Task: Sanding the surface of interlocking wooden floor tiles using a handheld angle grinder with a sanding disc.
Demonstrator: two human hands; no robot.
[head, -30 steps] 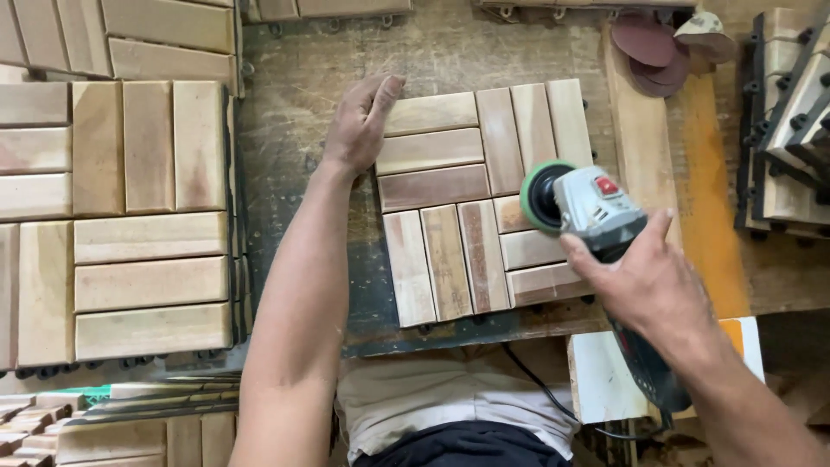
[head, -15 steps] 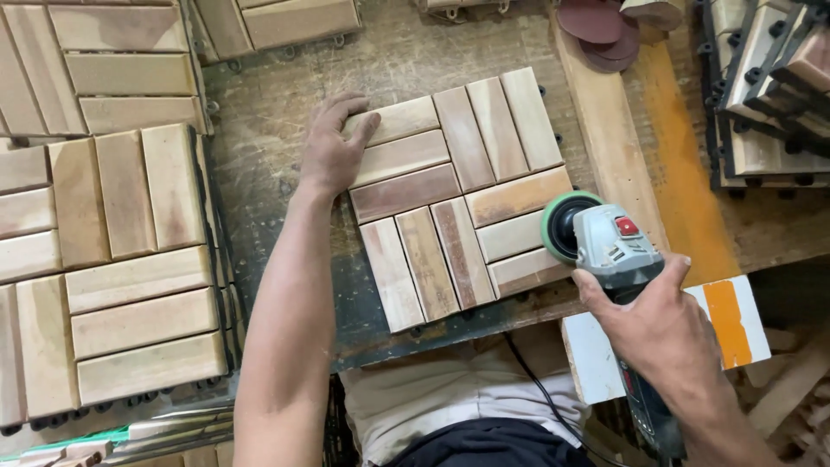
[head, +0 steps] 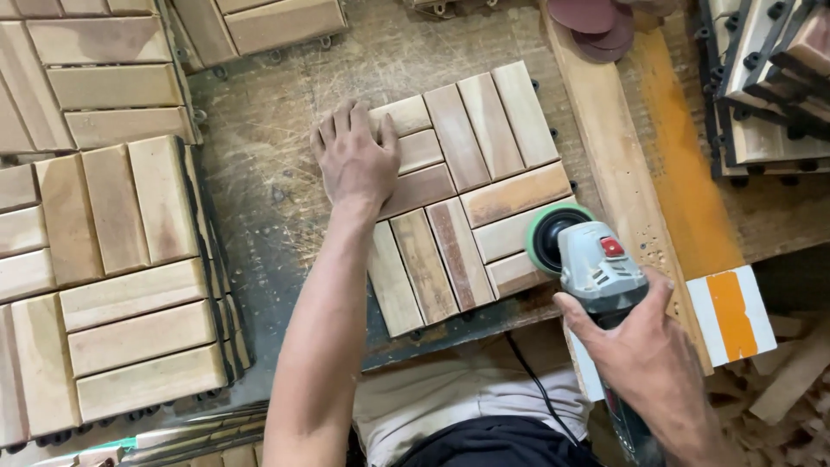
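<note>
A square wooden deck tile (head: 467,186) made of slats in four blocks lies on the scratched workbench (head: 277,112). My left hand (head: 354,160) rests flat on the tile's left block, fingers spread, pressing it down. My right hand (head: 635,346) grips the body of a grey electric sander (head: 592,264) with a red switch. Its green-rimmed round pad (head: 546,235) sits at the tile's right edge, on the lower right slats. The sander's black cord (head: 536,389) hangs down in front of my body.
Stacks of similar wooden tiles (head: 112,268) fill the left side and the top left. More tiles with black plastic backing (head: 769,78) are piled at the top right. Round reddish sanding discs (head: 596,26) lie at the top. A long plank (head: 622,164) with an orange stripe runs beside the tile.
My left hand has slid from the tile's upper left corner onto its left slats. The sander has shifted slightly left and down along the tile's right edge.
</note>
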